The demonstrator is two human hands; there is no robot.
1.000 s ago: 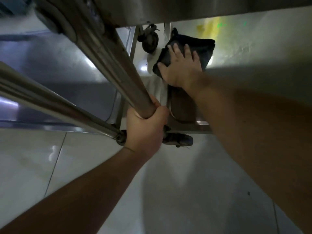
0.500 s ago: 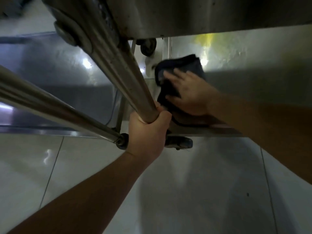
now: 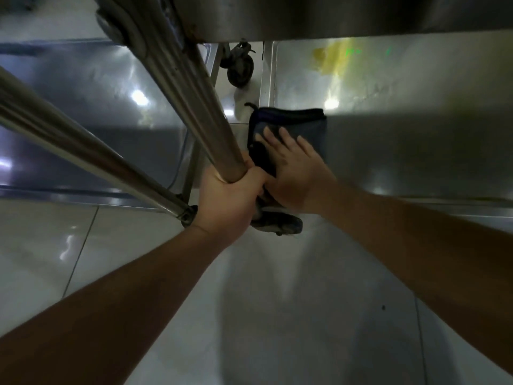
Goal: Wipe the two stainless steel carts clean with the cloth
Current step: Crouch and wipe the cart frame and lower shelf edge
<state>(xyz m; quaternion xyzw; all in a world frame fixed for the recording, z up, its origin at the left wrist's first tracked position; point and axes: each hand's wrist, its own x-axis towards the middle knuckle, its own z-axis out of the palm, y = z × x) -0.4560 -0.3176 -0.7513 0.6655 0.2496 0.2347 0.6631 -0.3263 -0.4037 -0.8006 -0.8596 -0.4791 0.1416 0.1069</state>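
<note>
Pale floor tiles beneath: left hand (image 3: 230, 198) grips cart post (image 3: 194, 87), flat-fingered right hand (image 3: 291, 173) presses cloth (image 3: 291, 120) at lower shelf (image 3: 402, 140) near-left corner, where it could slip over the edge.

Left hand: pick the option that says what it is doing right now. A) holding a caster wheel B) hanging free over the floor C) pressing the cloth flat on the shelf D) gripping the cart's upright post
D: the left hand is curled round the lower end of the cart's upright post, while the right hand presses flat on the dark cloth on the bottom shelf.
</note>
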